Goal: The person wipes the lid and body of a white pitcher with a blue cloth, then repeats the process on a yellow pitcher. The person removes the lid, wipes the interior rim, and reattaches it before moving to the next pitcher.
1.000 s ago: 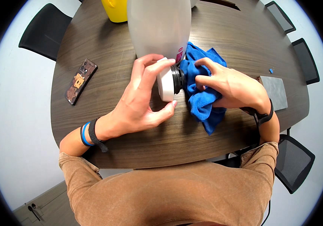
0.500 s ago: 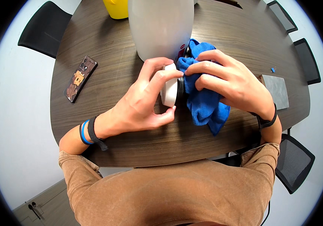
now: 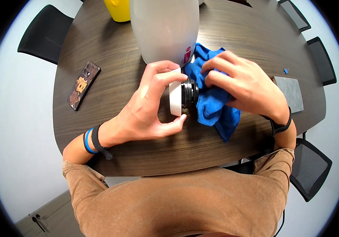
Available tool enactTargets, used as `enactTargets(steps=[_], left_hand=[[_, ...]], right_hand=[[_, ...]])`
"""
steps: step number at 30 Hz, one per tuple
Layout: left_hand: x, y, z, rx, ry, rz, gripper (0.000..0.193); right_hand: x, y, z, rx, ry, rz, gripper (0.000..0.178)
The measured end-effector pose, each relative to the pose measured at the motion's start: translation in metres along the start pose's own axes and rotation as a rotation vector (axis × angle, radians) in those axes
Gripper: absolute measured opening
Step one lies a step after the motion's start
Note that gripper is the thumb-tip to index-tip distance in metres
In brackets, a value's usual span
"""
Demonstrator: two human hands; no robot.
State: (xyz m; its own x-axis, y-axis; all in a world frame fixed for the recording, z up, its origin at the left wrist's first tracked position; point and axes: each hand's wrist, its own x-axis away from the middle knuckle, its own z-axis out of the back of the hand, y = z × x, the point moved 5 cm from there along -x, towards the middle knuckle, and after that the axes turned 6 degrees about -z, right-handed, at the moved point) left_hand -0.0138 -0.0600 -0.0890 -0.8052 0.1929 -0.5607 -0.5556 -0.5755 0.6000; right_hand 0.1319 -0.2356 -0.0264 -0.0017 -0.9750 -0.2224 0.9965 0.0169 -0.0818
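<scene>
I see the right hand (image 3: 245, 81), gripping the cloth (image 3: 215, 104), uncover the plug (image 3: 190, 94) beside it, apparently mid-wipe, the left hand (image 3: 141, 106) pinching the cap (image 3: 175, 96).

Brown shirt (image 3: 177, 201) — elbow-length sleeves (image 3: 80, 173), black and blue wristbands (image 3: 96, 136)

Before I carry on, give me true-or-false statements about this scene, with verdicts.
1. The left hand holds the white disc-shaped piece with a black ridged end. True.
2. The right hand holds a yellow sponge. False: it holds the crumpled blue cloth.
3. The dark patterned phone lies beside the right hand. False: it lies left of the left hand.
4. The flat grey rectangular object lies right of the right hand. True.
5. The large translucent whitish plastic container stands beyond the hands. True.
</scene>
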Motion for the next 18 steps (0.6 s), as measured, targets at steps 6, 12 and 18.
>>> enactTargets(steps=[6,12,18], left_hand=[[0.0,0.0,-0.002,0.132,-0.028,0.008,0.094],[-0.002,0.006,-0.006,0.129,0.0,-0.048,0.09],[-0.001,0.005,-0.003,0.126,-0.01,-0.089,0.099]], right_hand=[[0.0,-0.004,0.012,0.024,0.152,0.048,0.066],[0.003,-0.005,0.02,-0.166,0.188,0.102,0.071],[0.001,-0.004,0.023,-0.154,0.16,0.031,0.072]])
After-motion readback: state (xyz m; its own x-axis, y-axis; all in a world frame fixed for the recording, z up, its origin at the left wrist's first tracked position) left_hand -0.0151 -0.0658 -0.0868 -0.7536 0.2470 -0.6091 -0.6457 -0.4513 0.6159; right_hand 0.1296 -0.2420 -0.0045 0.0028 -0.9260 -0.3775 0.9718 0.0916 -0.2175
